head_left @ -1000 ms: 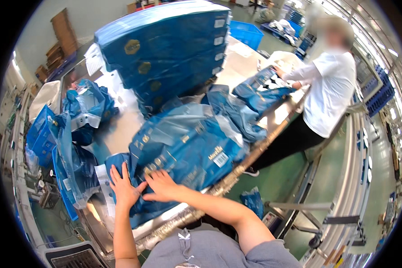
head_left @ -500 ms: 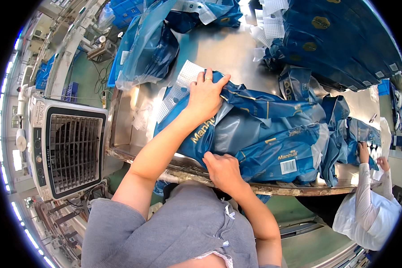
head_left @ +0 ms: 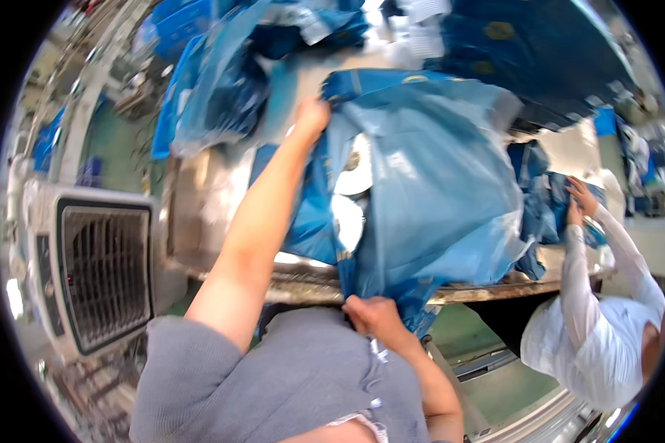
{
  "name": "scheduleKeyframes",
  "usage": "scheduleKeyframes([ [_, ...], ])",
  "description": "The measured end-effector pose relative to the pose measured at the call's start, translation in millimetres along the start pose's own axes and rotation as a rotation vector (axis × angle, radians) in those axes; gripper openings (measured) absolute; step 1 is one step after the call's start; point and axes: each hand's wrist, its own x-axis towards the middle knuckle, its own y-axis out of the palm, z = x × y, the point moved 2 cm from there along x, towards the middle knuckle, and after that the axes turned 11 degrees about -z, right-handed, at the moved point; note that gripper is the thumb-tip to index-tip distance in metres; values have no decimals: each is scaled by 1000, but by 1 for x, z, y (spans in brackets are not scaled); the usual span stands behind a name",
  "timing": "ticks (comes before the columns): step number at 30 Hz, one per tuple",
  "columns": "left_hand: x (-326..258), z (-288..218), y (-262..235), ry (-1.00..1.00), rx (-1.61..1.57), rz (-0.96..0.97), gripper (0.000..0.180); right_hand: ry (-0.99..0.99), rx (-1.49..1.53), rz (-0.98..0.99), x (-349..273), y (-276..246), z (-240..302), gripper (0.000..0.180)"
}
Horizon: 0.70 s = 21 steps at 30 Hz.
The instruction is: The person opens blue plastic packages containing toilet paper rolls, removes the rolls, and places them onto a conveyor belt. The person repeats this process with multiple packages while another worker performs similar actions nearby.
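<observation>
A large blue plastic bag [head_left: 443, 184] lies across the metal worktable, its mouth stretched wide toward my left. My left hand [head_left: 312, 117] is closed on the far edge of the mouth, slightly blurred. Pinched at the near edge, beside the table's front rim, is my right hand [head_left: 377, 316]. Through the gap in the mouth, white pieces [head_left: 347, 221] show; I cannot make out their kind. Another flat blue bag [head_left: 307, 229] lies under the opened one, on its left.
Blue bags [head_left: 229, 96] hang over a blue crate at the far left. A big stack of dark blue packages [head_left: 532, 52] stands at the back right. On the left is an air cooler [head_left: 103, 273]. A co-worker in white [head_left: 591, 340] handles bags at the right.
The bag's mouth has been pulled wide between my hands. My left hand has moved away from me, my right hand toward me. The co-worker's hands have come together.
</observation>
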Motion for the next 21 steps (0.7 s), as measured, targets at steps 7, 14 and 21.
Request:
scheduleKeyframes([
  [7,-6,49,18,-96,-345,317,38,1,-83,-157,41,-40,18,21],
  [14,-99,-26,-32,103,-350,290,32,-297,-572,-500,122,-40,-9,43],
  [21,-123,54,-52,64,-206,327,50,-130,-427,-400,114,-45,5,70],
])
